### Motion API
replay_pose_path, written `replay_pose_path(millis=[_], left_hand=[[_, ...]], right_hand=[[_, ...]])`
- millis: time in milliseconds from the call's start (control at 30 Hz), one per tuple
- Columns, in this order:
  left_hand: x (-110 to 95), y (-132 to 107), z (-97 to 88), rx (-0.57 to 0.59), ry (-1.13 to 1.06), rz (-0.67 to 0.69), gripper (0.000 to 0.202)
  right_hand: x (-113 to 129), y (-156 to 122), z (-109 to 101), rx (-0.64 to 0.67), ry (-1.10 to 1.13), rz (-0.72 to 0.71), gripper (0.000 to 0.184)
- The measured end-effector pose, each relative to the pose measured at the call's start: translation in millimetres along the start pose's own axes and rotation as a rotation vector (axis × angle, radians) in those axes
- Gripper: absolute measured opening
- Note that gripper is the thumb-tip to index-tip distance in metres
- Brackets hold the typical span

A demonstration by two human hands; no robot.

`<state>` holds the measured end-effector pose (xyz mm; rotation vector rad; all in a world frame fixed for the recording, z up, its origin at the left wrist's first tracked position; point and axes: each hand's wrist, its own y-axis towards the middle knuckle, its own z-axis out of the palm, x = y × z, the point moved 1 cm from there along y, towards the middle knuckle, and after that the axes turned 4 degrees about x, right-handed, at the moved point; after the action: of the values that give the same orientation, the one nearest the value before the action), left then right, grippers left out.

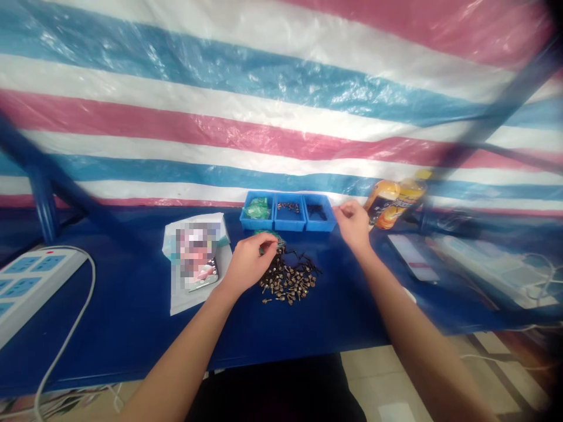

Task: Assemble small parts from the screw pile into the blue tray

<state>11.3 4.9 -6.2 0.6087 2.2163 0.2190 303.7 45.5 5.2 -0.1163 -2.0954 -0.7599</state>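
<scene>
My left hand [247,264] hangs over the left edge of a loose pile of small brass-and-black metal parts [288,280], its fingers closed on a small green piece [269,237]. My right hand [353,224] is just right of a blue three-compartment tray [288,221], its fingertips pinched together; anything between them is too small to see. Green items lie in the tray's left compartment, small brass parts in the middle one, and dark parts in the right one.
The hands work on a dark blue table [132,316]. A blurred phone [196,258] lies on white paper at the left. A white power strip [30,284] sits at the left edge, and bottles [393,199] stand behind my right hand. A striped tarp [281,117] hangs behind.
</scene>
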Motion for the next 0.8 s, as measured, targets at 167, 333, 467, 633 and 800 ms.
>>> replay_pose_path(millis=[167,333,467,633,800], left_hand=[[2.1,1.1,-1.1,-0.012,0.012,-0.018,0.019],[0.3,5.7,-0.5,-0.018,-0.035,-0.031,0.020],[-4.5,12.3,0.8,-0.012,-0.074,0.006,0.021],[-3.4,14.9,2.0,-0.012,-0.107,0.015,0.021],[4.3,8.7,4.5,-0.016,-0.101,0.018,0.018]], right_hand=[[-4.7,-42.9,4.3,0.422,0.131,-0.008,0.021],[-3.1,-50.4,4.8,0.843,0.078,-0.148,0.025],[-0.9,-50.8,1.0,0.912,0.033,-0.175,0.032],[3.5,-54.7,5.8,0.954,-0.101,-0.307,0.033],[10.7,-56.9,12.9,0.911,-0.176,-0.378,0.022]])
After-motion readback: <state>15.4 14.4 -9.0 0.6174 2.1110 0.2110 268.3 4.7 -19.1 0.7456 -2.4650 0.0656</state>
